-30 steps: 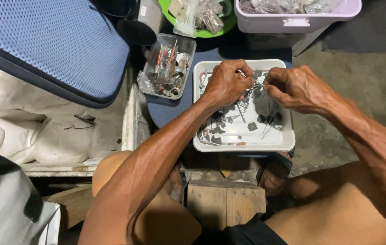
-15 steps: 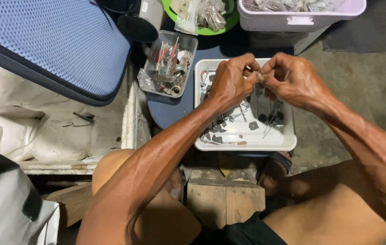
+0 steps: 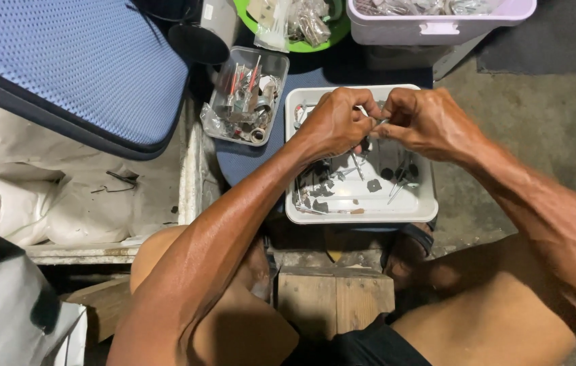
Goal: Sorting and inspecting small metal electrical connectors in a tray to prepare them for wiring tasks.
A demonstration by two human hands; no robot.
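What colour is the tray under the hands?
White tray, seen from the head camera.

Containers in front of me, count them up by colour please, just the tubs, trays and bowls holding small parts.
White tray under both hands: 1
Clear tub of small parts: 1
Green bowl: 1
Pale lilac bin: 1
Total: 4
The left hand and right hand meet over the white tray, pinching a small part too tiny to identify.

- We count two hands: the left hand (image 3: 334, 122) and the right hand (image 3: 425, 120).
- We see one white tray (image 3: 362, 214) of small metal parts, too many to count.
- One clear plastic container (image 3: 247, 95).
- One green bowl (image 3: 315, 42).
- One lavender bin (image 3: 437, 28).
- One blue cushion (image 3: 71, 68).
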